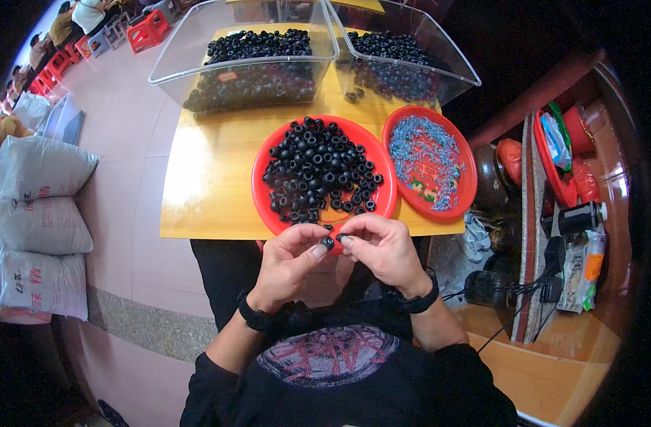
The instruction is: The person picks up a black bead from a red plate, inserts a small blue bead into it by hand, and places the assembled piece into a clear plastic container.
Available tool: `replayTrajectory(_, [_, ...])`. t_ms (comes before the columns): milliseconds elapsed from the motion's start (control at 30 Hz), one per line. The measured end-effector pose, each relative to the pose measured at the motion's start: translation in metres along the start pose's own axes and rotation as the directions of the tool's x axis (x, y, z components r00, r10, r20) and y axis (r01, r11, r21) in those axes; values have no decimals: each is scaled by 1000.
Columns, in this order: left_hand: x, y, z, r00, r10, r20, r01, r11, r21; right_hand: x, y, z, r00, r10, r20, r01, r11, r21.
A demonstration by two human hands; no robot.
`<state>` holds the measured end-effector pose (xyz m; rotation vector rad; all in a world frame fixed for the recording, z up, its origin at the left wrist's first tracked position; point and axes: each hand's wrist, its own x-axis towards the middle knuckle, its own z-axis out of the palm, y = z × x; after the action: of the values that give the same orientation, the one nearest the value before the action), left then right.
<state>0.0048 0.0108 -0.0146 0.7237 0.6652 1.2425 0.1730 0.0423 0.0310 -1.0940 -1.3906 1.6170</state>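
Just over the near rim of a red round tray (261, 201), my two hands are close together. Between thumb and fingertips, my left hand (291, 256) pinches a small black hollow cap (328, 243). My right hand (386, 252) is closed in a pinch too, with a small dark piece (341, 237) at its fingertips, partly hidden. Many similar black hollow caps (315, 160) are heaped in the tray. To its right, a second red tray (470, 186) holds a spread of tiny bluish-silver metal pieces (421, 146), too small to name.
Two clear plastic bins (162, 71) (461, 75) with more black caps stand at the yellow table's (212, 178) far side. White sacks (41, 224) are stacked on the left floor. A shelf with cables (546, 274) and a black bottle (581, 217) is at right. People sit far left.
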Motion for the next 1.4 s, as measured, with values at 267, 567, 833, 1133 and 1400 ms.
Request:
replayTrajectory(267, [0, 3, 0, 1000, -2, 25, 1, 999, 34, -4, -11, 4, 973, -228, -25, 206, 916, -345])
replayTrajectory(567, [-4, 3, 2, 998, 57, 9, -57, 982, 178, -2, -17, 8, 964, -265, 16, 234, 822, -519])
replayTrajectory(833, [-7, 3, 5, 983, 181, -4, -158, 869, 469, 0, -12, 13, 860, -494, 130, 446, 602, -663])
replayTrajectory(1133, [-9, 18, 10, 913, 353, 204, -382, 567, 730, -4, -10, 5, 966, -238, 104, 259, 857, -446])
replayTrajectory(1400, [-8, 30, 21, 893, 369, 256, -425, 512, 746, -2, -17, -5, 976, 129, 175, -147, 984, 97])
